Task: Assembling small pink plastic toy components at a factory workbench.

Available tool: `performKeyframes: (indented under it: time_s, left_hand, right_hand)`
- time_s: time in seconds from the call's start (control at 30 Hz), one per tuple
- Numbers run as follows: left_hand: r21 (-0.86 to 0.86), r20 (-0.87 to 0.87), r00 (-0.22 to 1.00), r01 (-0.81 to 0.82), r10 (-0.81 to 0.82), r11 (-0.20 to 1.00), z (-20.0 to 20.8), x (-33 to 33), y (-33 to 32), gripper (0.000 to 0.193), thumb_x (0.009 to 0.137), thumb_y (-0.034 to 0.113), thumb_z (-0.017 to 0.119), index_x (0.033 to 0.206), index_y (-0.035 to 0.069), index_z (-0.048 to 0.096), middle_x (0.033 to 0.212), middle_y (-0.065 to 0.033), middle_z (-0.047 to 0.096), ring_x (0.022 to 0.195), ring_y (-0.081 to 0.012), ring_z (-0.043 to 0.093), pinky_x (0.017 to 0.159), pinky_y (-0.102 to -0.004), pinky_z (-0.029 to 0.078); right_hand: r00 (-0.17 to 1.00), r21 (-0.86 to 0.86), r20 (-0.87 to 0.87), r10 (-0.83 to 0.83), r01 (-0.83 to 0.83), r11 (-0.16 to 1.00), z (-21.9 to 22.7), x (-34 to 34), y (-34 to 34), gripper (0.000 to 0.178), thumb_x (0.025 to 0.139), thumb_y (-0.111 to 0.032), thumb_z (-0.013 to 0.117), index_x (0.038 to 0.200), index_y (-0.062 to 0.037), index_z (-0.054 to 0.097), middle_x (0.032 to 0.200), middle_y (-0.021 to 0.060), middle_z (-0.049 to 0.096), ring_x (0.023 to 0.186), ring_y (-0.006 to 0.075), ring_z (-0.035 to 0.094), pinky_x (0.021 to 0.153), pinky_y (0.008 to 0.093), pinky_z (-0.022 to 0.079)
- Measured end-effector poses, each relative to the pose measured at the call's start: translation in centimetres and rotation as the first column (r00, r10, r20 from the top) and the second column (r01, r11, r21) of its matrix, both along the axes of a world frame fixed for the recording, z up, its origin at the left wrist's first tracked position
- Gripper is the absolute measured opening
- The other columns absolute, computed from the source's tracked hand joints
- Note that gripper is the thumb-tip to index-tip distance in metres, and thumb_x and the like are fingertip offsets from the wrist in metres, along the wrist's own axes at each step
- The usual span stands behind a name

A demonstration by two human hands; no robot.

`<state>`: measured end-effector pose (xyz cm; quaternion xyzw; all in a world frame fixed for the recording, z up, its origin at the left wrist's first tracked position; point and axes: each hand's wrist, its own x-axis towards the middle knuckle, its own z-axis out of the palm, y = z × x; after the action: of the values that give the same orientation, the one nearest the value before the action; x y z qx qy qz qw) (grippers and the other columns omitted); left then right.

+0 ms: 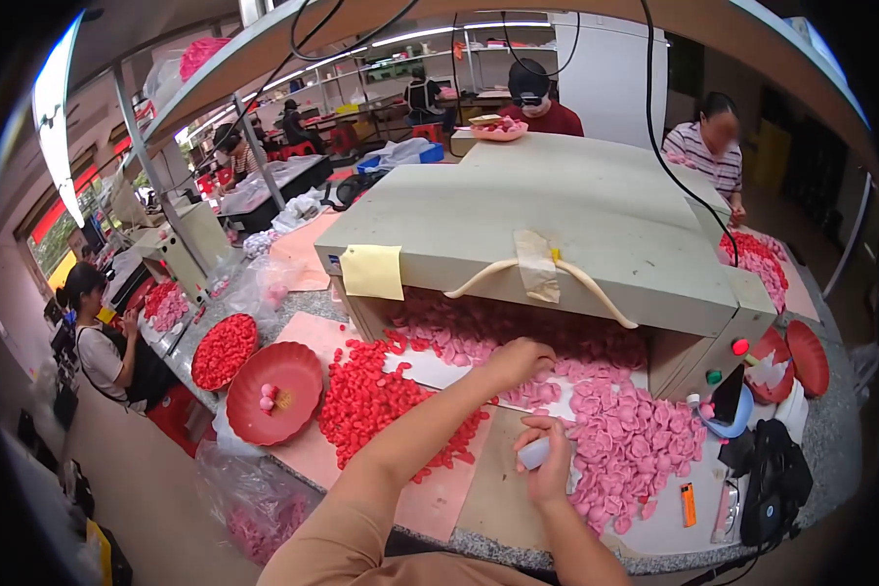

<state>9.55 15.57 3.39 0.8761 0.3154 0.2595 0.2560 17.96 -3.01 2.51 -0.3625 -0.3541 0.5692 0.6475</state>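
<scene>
My left hand reaches to the opening of a grey box-shaped machine, fingertips pinched together at the pink petal-like pieces. What it pinches, if anything, is too small to make out. In front of the opening, my right hand is closed around a small whitish, translucent object. A spread of pink pieces lies right beside that hand and runs back under the machine. Left of my hands, and partly behind my left forearm, is a heap of small red pieces on a pale pink sheet.
At left stand a red dish with a few pink balls and a bowl of red pieces. An orange lighter, black pouch and blue dish lie at right. A cable hangs down. Several people work around.
</scene>
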Motion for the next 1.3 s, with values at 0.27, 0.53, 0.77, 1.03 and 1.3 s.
performKeyframes:
  time_s: [0.27, 0.53, 0.77, 1.03, 1.3]
  left_hand:
    - [-0.635, 0.495, 0.809, 0.089, 0.316, 0.767, 0.4, -5.9, -8.4, 0.019, 0.089, 0.017, 0.057, 0.103, 0.004, 0.057, 0.108, -0.0035, 0.057, 0.094, -0.0109, 0.055, 0.077, -0.0268, 0.048]
    - [-0.532, 0.832, 0.100, 0.424, 0.547, 0.733, 3.0, -13.9, -7.3, 0.031, 0.097, 0.031, 0.038, 0.108, 0.004, 0.050, 0.088, -0.0038, 0.055, 0.075, -0.0133, 0.054, 0.070, -0.0276, 0.046]
    - [-0.348, 0.880, -0.078, 0.566, 0.468, 0.748, 2.7, -14.7, -7.1, 0.025, 0.096, 0.033, 0.040, 0.094, 0.012, 0.053, 0.076, 0.0005, 0.055, 0.060, -0.0094, 0.044, 0.057, -0.0258, 0.036]
    - [-0.438, 0.752, -0.068, 0.693, 0.656, 0.573, 1.6, -14.7, -9.4, 0.018, 0.090, 0.021, 0.046, 0.103, 0.009, 0.052, 0.086, -0.0001, 0.053, 0.061, -0.0086, 0.045, 0.050, -0.0228, 0.035]
    - [-0.762, 0.524, 0.667, 0.089, 0.529, 0.642, -0.8, -8.9, -11.0, 0.031, 0.085, 0.033, 0.062, 0.098, 0.008, 0.049, 0.063, 0.0033, 0.046, 0.047, -0.0044, 0.042, 0.040, -0.0196, 0.033]
  right_hand:
    - [0.997, -0.201, 0.001, -0.071, 0.070, 0.977, 0.5, 0.3, 0.6, 0.028, 0.091, -0.030, 0.044, 0.091, -0.0028, 0.053, 0.067, 0.0052, 0.052, 0.053, 0.0150, 0.053, 0.049, 0.0249, 0.043]
    - [0.920, -0.122, 0.390, -0.032, 0.086, 0.989, -1.4, -0.9, 3.0, 0.012, 0.086, -0.010, 0.057, 0.089, 0.0013, 0.061, 0.079, 0.0029, 0.058, 0.069, 0.0087, 0.052, 0.065, 0.0228, 0.044]
    - [0.527, 0.159, 0.837, -0.148, 0.024, 0.987, -1.0, -2.4, 5.0, 0.014, 0.081, -0.006, 0.062, 0.094, -0.0017, 0.063, 0.085, 0.0069, 0.058, 0.076, 0.0140, 0.054, 0.071, 0.0251, 0.045]
    - [0.120, 0.340, 0.935, -0.333, -0.045, 0.939, -2.4, -4.2, 6.5, 0.029, 0.068, 0.003, 0.068, 0.095, -0.0014, 0.058, 0.088, 0.0136, 0.054, 0.081, 0.0291, 0.056, 0.072, 0.0364, 0.046]
    - [0.552, 0.302, 0.750, -0.365, 0.205, 0.931, 2.7, -4.4, 4.9, 0.016, 0.076, 0.000, 0.064, 0.090, -0.0001, 0.057, 0.087, 0.0082, 0.058, 0.078, 0.0180, 0.055, 0.072, 0.0279, 0.044]
